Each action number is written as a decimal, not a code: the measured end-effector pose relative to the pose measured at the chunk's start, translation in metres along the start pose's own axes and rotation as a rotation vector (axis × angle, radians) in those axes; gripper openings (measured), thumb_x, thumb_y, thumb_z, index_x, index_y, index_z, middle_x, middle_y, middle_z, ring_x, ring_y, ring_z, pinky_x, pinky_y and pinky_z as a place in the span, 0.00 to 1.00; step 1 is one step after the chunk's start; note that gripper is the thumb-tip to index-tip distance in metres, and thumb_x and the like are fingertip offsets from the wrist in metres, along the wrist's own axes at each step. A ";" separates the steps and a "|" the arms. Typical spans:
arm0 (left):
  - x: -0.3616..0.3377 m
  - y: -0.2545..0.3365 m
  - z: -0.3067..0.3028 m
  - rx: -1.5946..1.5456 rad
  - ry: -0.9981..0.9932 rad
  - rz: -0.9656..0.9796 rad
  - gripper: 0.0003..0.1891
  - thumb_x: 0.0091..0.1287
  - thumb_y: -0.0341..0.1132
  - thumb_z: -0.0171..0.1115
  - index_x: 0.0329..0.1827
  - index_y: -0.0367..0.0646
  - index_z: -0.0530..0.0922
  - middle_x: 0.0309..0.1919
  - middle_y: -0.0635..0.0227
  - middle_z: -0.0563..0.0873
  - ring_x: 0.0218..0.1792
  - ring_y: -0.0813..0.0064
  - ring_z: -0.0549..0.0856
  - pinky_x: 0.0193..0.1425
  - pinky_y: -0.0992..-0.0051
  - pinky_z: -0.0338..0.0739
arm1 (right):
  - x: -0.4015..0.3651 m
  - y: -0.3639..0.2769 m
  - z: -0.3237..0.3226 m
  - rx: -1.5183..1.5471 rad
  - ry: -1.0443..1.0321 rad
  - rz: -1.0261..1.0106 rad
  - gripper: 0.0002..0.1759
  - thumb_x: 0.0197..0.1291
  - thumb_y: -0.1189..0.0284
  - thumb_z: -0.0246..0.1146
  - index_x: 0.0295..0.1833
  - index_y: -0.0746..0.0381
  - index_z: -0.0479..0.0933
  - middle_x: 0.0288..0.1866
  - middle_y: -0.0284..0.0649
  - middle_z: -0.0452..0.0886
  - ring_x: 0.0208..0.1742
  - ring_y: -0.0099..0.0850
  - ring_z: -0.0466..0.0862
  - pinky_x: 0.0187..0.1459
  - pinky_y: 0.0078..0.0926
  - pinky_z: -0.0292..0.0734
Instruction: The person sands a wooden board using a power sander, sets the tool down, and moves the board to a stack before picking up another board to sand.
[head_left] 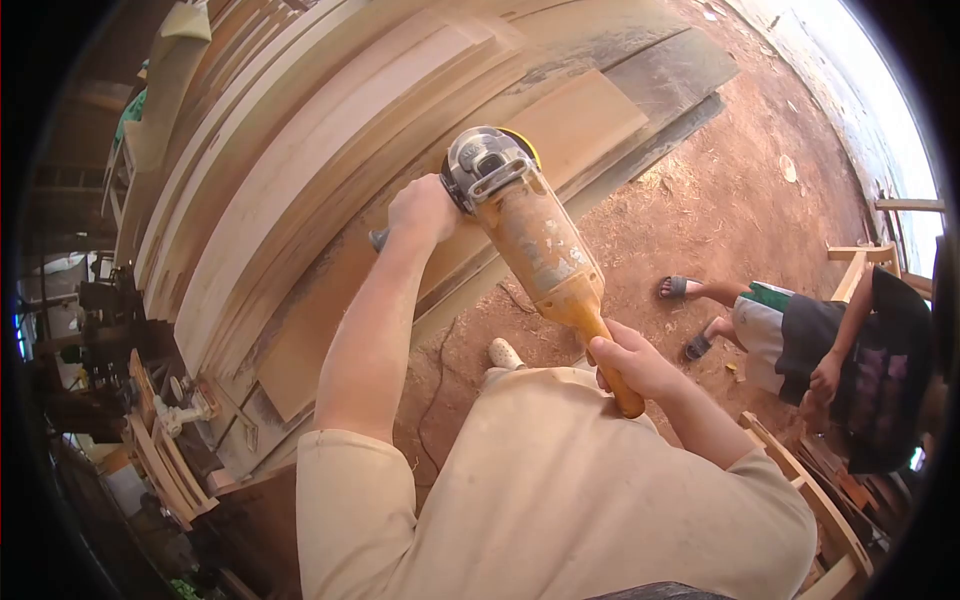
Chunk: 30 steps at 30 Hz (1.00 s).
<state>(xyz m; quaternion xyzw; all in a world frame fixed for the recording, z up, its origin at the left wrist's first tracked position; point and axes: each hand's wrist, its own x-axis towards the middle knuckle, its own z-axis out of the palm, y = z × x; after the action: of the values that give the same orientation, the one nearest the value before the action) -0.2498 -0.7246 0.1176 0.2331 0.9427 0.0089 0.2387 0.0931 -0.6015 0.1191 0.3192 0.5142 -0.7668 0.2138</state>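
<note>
A worn orange-and-grey angle grinder (535, 240) lies across the middle of the view, its metal head over a long wooden board (575, 125). The yellow rim of its disc (525, 146) shows past the head; whether the disc touches the board is hidden. My left hand (420, 208) is closed around the side handle, whose grey end (378, 240) sticks out beyond my fist. Near my waist, my right hand (638, 360) wraps around the orange rear handle (622, 392).
Long wooden frames and panels (330, 110) are stacked past the board. At lower left stands a clamp-like metal tool (185, 408). A person in dark clothes (830, 350) is at right, beside wooden pieces (815, 500). A cord (437, 400) trails over the dirt floor (720, 220).
</note>
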 end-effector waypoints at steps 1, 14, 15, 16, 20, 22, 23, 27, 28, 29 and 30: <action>-0.013 -0.024 0.004 -0.026 0.016 -0.043 0.15 0.67 0.39 0.66 0.52 0.43 0.89 0.54 0.53 0.91 0.58 0.52 0.89 0.61 0.57 0.85 | 0.003 0.002 0.012 -0.034 -0.031 0.024 0.27 0.79 0.57 0.58 0.71 0.65 0.69 0.40 0.34 0.76 0.32 0.23 0.81 0.35 0.27 0.80; -0.160 -0.267 0.055 -0.221 0.080 -0.456 0.16 0.64 0.41 0.68 0.51 0.43 0.90 0.52 0.50 0.91 0.58 0.49 0.89 0.62 0.56 0.84 | 0.058 0.022 0.163 -0.364 -0.335 0.144 0.17 0.80 0.57 0.56 0.58 0.60 0.73 0.41 0.33 0.76 0.33 0.23 0.80 0.35 0.26 0.79; -0.166 -0.280 0.057 -0.233 0.086 -0.502 0.17 0.64 0.41 0.68 0.52 0.44 0.90 0.52 0.50 0.91 0.59 0.50 0.89 0.62 0.57 0.84 | 0.065 0.020 0.176 -0.388 -0.365 0.123 0.17 0.80 0.57 0.56 0.58 0.60 0.73 0.41 0.33 0.76 0.33 0.23 0.80 0.35 0.26 0.79; -0.173 -0.297 0.058 -0.239 0.105 -0.525 0.17 0.64 0.41 0.68 0.52 0.44 0.90 0.52 0.50 0.91 0.59 0.50 0.89 0.62 0.57 0.84 | 0.068 0.021 0.188 -0.406 -0.391 0.133 0.17 0.80 0.57 0.55 0.58 0.60 0.73 0.41 0.33 0.76 0.32 0.23 0.80 0.35 0.26 0.79; -0.198 -0.354 0.074 -0.260 0.082 -0.611 0.17 0.65 0.41 0.68 0.53 0.44 0.90 0.54 0.51 0.91 0.59 0.50 0.89 0.63 0.57 0.84 | 0.086 0.027 0.236 -0.468 -0.449 0.173 0.20 0.80 0.55 0.56 0.59 0.61 0.72 0.41 0.33 0.75 0.32 0.23 0.79 0.34 0.27 0.79; -0.210 -0.385 0.083 -0.229 0.061 -0.631 0.18 0.65 0.41 0.68 0.54 0.43 0.89 0.55 0.52 0.91 0.60 0.50 0.88 0.63 0.58 0.84 | 0.090 0.029 0.260 -0.507 -0.465 0.195 0.21 0.80 0.53 0.56 0.59 0.61 0.72 0.41 0.33 0.75 0.32 0.23 0.79 0.34 0.27 0.79; -0.215 -0.402 0.087 -0.204 0.036 -0.624 0.18 0.65 0.41 0.68 0.54 0.43 0.89 0.56 0.52 0.90 0.60 0.50 0.88 0.64 0.58 0.84 | 0.092 0.031 0.274 -0.535 -0.487 0.173 0.23 0.79 0.52 0.57 0.59 0.61 0.72 0.42 0.33 0.75 0.32 0.24 0.79 0.36 0.28 0.80; -0.241 -0.462 0.111 -0.235 0.073 -0.763 0.19 0.67 0.42 0.67 0.57 0.43 0.88 0.58 0.51 0.89 0.62 0.50 0.87 0.64 0.58 0.83 | 0.108 0.041 0.318 -0.647 -0.566 0.134 0.29 0.77 0.47 0.57 0.62 0.63 0.73 0.42 0.34 0.76 0.34 0.26 0.79 0.39 0.31 0.80; -0.247 -0.479 0.122 -0.228 0.095 -0.821 0.19 0.68 0.42 0.66 0.58 0.43 0.88 0.59 0.50 0.89 0.63 0.51 0.86 0.64 0.58 0.83 | 0.111 0.046 0.328 -0.646 -0.564 0.137 0.29 0.77 0.47 0.57 0.62 0.63 0.73 0.42 0.34 0.76 0.34 0.26 0.79 0.39 0.31 0.80; -0.252 -0.495 0.132 -0.227 0.098 -0.818 0.19 0.68 0.42 0.66 0.58 0.43 0.88 0.59 0.50 0.89 0.63 0.51 0.86 0.64 0.58 0.83 | 0.115 0.048 0.337 -0.678 -0.578 0.108 0.30 0.77 0.46 0.57 0.64 0.64 0.73 0.42 0.35 0.77 0.34 0.27 0.80 0.39 0.32 0.80; -0.258 -0.510 0.141 -0.210 0.111 -0.769 0.19 0.68 0.43 0.66 0.59 0.44 0.87 0.59 0.51 0.88 0.63 0.50 0.86 0.63 0.57 0.83 | 0.119 0.048 0.344 -0.709 -0.590 0.078 0.32 0.77 0.46 0.57 0.66 0.64 0.73 0.41 0.35 0.77 0.35 0.27 0.80 0.40 0.32 0.80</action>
<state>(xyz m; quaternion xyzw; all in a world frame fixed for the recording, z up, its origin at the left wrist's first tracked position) -0.2067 -1.3066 0.0421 -0.1632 0.9666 0.0277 0.1958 -0.0519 -0.9383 0.0957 0.0137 0.6494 -0.5931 0.4757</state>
